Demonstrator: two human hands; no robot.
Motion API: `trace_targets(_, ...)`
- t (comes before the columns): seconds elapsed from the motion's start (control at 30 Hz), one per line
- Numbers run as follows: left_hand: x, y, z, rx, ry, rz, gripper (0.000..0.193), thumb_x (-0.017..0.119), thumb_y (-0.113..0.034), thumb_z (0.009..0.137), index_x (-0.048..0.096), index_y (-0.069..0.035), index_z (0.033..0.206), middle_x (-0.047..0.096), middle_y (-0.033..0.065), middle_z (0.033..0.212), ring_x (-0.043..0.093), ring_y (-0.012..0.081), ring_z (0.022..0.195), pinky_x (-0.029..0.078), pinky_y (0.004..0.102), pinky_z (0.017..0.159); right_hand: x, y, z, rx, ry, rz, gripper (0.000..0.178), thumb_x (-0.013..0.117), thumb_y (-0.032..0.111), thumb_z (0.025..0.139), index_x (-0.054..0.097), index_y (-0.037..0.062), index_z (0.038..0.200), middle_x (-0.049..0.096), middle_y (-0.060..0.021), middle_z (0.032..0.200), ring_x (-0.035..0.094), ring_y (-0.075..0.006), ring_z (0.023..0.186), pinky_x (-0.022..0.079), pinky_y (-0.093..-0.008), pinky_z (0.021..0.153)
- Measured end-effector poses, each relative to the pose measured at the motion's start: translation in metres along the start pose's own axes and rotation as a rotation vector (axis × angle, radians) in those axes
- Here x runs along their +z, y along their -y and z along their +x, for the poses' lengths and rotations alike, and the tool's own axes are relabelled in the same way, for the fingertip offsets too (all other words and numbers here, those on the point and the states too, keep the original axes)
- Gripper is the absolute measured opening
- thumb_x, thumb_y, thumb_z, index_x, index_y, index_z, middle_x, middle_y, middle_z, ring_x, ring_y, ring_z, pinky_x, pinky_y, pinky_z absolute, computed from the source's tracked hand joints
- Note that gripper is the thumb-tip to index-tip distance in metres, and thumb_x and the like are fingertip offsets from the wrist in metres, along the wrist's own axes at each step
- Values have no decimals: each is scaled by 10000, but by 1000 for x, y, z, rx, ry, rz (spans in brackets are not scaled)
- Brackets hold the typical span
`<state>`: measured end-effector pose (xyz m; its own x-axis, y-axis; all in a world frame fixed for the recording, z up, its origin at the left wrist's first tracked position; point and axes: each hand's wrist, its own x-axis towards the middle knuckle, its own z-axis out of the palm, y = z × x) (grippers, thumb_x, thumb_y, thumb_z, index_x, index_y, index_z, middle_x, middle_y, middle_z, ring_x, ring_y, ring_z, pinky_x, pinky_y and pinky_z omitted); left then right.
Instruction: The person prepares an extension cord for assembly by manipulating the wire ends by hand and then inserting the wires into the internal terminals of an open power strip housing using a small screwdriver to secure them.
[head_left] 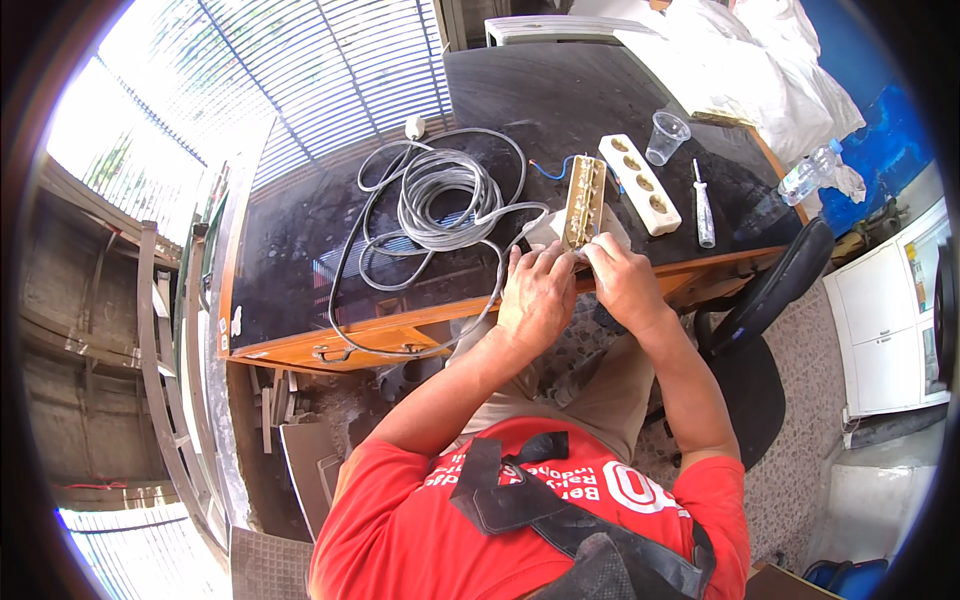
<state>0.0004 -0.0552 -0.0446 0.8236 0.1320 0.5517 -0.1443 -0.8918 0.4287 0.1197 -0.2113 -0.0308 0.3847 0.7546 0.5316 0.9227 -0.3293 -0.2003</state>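
Note:
An opened power strip (584,200), its inner contacts exposed, lies lengthwise near the table's front edge. My left hand (540,292) is closed at its near end, fingers curled. Against it, my right hand (622,282) is closed in a pinch at that same end; what lies between its fingertips is hidden. A thin blue wire (548,172) sticks out from the strip's far end. Just to the right rests the white socket cover (640,185) with a row of round sockets. A grey cable (440,200) is coiled on the left, one end running toward my hands.
A screwdriver (704,210) with a clear handle and a plastic cup (667,137) lie right of the cover on the dark table (290,240). A plastic bottle (808,175) is at the right edge. White sacks (740,70) stand behind; a black chair (745,370) is beside me.

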Motion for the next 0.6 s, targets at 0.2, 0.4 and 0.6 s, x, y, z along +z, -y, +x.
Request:
trace_targets(0.2, 4, 4, -4, 38, 50, 60, 413, 678, -143, 960, 639, -85, 1366, 626, 231, 1396, 627, 421, 1239, 417, 716, 1116, -4, 0, 3, 40, -20, 70, 102, 668, 38, 959, 658, 47, 1061, 679, -130, 1059, 731, -384, 879, 604, -485, 722)
trace_targets(0.4, 1, 1, -1, 25, 73, 95, 382, 662, -155, 991, 667, -91, 1368, 626, 229, 1388, 629, 429, 1224, 441, 704, 1097, -5, 1, 5, 62, -24, 124, 59, 676, 49, 979, 677, 48, 1039, 682, -132, 1021, 718, -393, 889, 589, -484, 740)
trace_targets(0.6, -1, 0, 0, 17, 122, 130, 387, 654, -166, 1000, 663, -83, 1378, 618, 238, 1396, 626, 434, 1235, 446, 714, 1090, -7, -3, 6, 97, -2, 166, 66, 686, 113, 1004, 695, 51, 1024, 681, -133, 1001, 718, -397, 865, 585, -500, 726)
